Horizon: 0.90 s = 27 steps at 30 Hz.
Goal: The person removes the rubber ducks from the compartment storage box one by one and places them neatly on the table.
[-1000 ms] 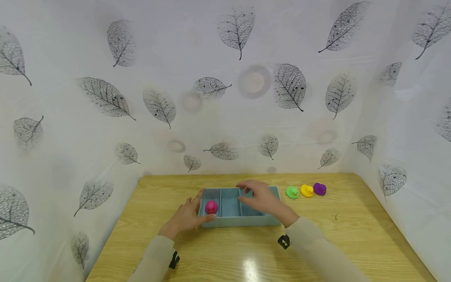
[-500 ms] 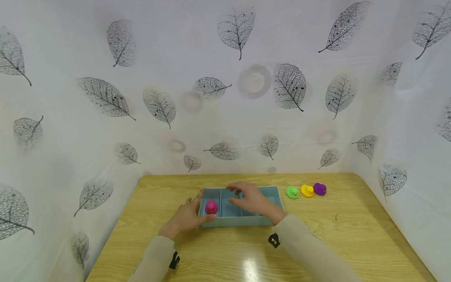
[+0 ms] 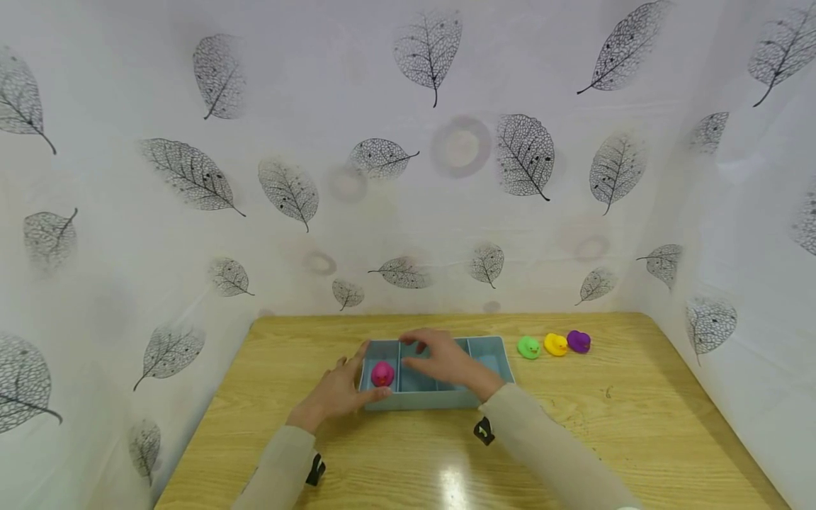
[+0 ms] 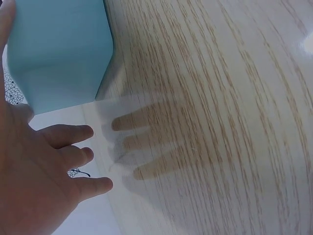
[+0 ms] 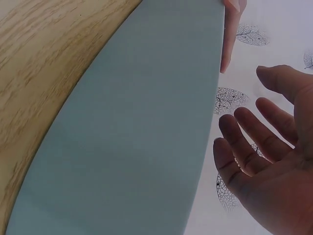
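Observation:
A pale blue divided box (image 3: 440, 401) stands on the table, a pink rubber duck (image 3: 382, 374) in its leftmost compartment. My left hand (image 3: 336, 389) holds the box's left end, thumb on the front rim near the duck, forefinger along the left side toward the back corner. In the left wrist view its other fingers (image 4: 73, 156) stick out beside the box. Over the second and third compartments hovers my right hand (image 3: 441, 360), fingers loosely bent. The right wrist view shows nothing between its fingers and thumb (image 5: 276, 81), above the box's rim.
Right of the box, a green duck (image 3: 528, 348), a yellow duck (image 3: 556, 345) and a purple duck (image 3: 579, 341) sit in a row toward the back of the wooden table (image 3: 637, 425). A white leaf-patterned curtain (image 3: 408, 212) encloses the back and sides.
My right hand has moved left over the box, from the third compartment toward the second. The left hand, the box and the ducks have stayed put.

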Each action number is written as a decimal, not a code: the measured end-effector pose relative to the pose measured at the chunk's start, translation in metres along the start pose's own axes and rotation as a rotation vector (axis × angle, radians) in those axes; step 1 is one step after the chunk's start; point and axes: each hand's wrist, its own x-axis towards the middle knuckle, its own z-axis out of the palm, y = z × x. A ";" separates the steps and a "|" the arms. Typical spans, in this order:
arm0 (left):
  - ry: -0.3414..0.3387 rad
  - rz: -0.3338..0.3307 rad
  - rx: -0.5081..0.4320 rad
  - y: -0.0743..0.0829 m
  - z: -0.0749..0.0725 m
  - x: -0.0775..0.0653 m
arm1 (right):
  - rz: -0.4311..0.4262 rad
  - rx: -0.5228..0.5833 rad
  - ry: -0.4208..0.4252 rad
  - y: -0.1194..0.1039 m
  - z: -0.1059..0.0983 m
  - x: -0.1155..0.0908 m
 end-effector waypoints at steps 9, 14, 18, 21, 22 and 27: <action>0.004 0.002 -0.009 0.001 -0.001 -0.001 | 0.004 -0.018 -0.030 -0.001 0.012 0.010; 0.002 0.007 -0.015 0.002 -0.002 -0.001 | 0.010 -0.052 -0.063 0.001 0.019 0.015; 0.003 0.010 -0.016 0.001 -0.002 -0.001 | 0.024 -0.087 -0.101 0.001 0.023 0.019; -0.001 0.006 -0.015 0.001 -0.003 0.000 | 0.045 -0.119 -0.139 0.002 0.027 0.021; -0.003 0.004 -0.016 0.001 -0.003 0.000 | 0.053 -0.123 -0.150 0.002 0.027 0.022; -0.003 0.002 -0.020 0.001 -0.002 -0.001 | 0.070 -0.147 -0.178 0.001 0.031 0.026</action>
